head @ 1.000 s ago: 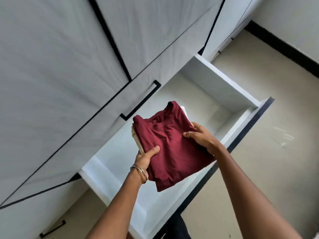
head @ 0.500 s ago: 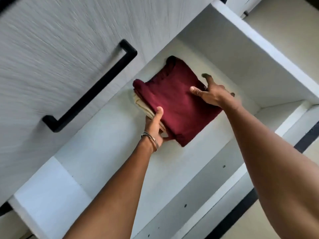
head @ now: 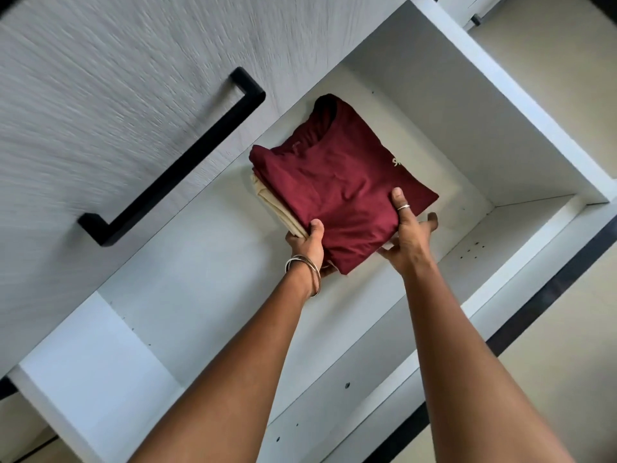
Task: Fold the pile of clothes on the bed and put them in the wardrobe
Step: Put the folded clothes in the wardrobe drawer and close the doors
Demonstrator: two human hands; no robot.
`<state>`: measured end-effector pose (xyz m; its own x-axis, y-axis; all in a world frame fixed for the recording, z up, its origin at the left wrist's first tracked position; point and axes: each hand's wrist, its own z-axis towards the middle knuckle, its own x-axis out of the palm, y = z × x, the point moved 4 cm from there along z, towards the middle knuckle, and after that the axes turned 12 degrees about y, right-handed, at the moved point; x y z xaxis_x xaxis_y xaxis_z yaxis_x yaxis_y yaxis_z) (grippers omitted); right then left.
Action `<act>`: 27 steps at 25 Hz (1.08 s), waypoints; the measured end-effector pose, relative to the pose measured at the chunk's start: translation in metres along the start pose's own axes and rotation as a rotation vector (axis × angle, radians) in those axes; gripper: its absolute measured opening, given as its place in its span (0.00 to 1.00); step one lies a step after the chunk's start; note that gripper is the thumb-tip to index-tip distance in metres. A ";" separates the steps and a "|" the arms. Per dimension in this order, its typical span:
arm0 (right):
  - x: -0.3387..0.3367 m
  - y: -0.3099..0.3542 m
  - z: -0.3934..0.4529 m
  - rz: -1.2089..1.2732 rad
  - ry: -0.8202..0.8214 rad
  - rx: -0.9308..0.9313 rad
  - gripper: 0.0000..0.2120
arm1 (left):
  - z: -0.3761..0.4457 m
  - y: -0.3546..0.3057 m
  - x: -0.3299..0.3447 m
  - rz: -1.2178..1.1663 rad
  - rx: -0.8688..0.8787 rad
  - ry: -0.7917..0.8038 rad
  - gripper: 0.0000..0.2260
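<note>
A folded maroon shirt (head: 337,188) lies on top of a folded cream garment (head: 277,208) inside the open white wardrobe drawer (head: 207,282), near its back. My left hand (head: 309,248) grips the stack's near left corner, thumb on top and fingers underneath. At the near right edge my right hand (head: 409,235) holds the stack, its ringed thumb pressed on the maroon cloth and its fingers spread below the edge.
A grey wardrobe front with a long black handle (head: 173,168) stands above the drawer at the left. The drawer's white side wall (head: 500,95) rises on the right, its dark-edged front panel (head: 534,315) close to me. Beige floor (head: 567,379) lies at the right.
The stack went from above the drawer down into it. My right hand slid from the far right side to the near right edge. The view moved closer.
</note>
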<state>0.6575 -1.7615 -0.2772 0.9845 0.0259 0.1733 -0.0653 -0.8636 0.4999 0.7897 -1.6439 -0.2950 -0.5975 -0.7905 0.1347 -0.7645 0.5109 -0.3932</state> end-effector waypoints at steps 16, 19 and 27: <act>0.126 -0.038 -0.266 -0.930 0.004 -0.577 0.13 | -0.253 -0.031 -0.143 0.983 0.236 0.036 0.11; 0.168 -0.086 -0.360 -0.873 0.156 -0.666 0.17 | -0.339 -0.017 -0.231 0.783 0.361 -0.078 0.06; 0.281 -0.290 -0.584 -1.056 0.659 -0.646 0.19 | -0.548 0.064 -0.499 0.363 0.546 -0.474 0.09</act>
<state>0.8578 -1.2092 0.1220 0.3708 0.8933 -0.2540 0.4089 0.0885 0.9083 0.9067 -1.0314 0.1114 -0.5258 -0.7290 -0.4384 -0.2438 0.6229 -0.7434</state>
